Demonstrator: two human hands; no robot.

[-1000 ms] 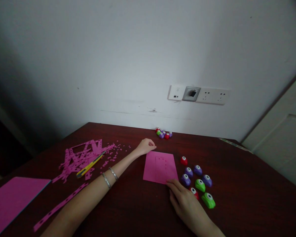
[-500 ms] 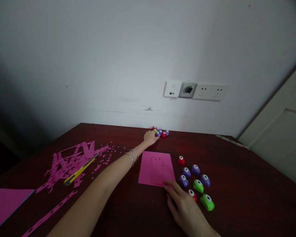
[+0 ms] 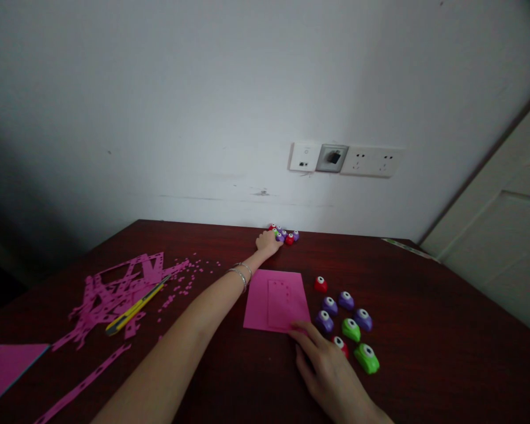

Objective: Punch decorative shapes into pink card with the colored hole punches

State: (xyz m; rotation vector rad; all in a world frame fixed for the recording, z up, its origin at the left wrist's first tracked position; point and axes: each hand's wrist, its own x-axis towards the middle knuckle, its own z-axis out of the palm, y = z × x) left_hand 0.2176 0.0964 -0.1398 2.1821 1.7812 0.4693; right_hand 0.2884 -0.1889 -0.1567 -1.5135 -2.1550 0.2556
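Hands: two, left hand (image 3: pixel 268 242) and right hand (image 3: pixel 329 368). Near punches (image 3: pixel 351 330): eight; two red, four purple, two green. Far punches (image 3: pixel 290 239): at least seven, group partly covered. Square pink sheet (image 3: pixel 257 306): one. Pink sheet at left edge (image 3: pixel 6 371): one. Yellow cutter (image 3: pixel 135 309): one. Bracelets (image 3: pixel 242 276): two. Separate pink strip (image 3: pixel 89 379): one. Heaped scraps (image 3: pixel 128 290): uncountable.

Dim light | wall (image 3: pixel 194 106) brightest mid-frame | left edge deeply shadowed | top-right corner dark
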